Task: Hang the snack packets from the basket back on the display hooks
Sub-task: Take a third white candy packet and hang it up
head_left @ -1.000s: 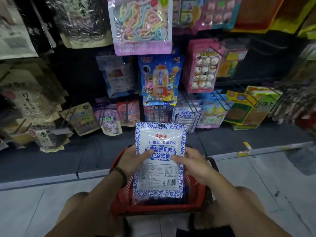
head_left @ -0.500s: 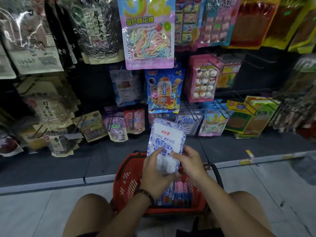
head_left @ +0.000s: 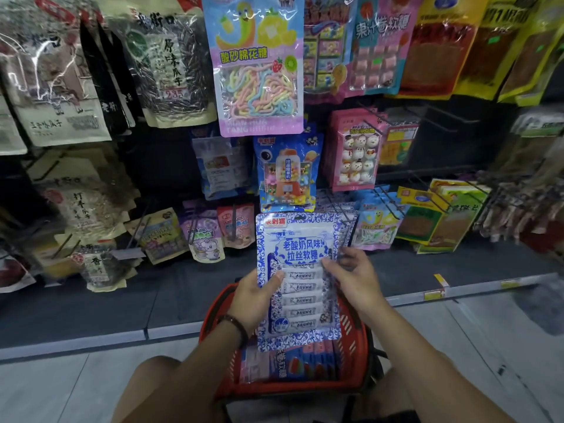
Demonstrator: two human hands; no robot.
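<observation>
A blue-and-white candy packet (head_left: 297,248) stands upright above the red basket (head_left: 355,361), its printed front facing me. My left hand (head_left: 254,297) grips its left edge, thumb on the front. My right hand (head_left: 355,277) pinches its right edge. More packets (head_left: 293,366) lie in the basket below. The packet's top reaches the lower row of display hooks (head_left: 337,209), where matching blue-and-white packets (head_left: 348,218) hang just behind it.
Snack bags fill the rack: a pastel candy bag (head_left: 258,68) above, a blue toy-machine bag (head_left: 287,172), a pink snowman bag (head_left: 355,151), seed bags (head_left: 171,68) at left. A dark base shelf (head_left: 122,300) runs along the floor. My knees flank the basket.
The packet was turned from its back side to its front and raised toward the lower hooks. My view tilted upward, showing more of the rack.
</observation>
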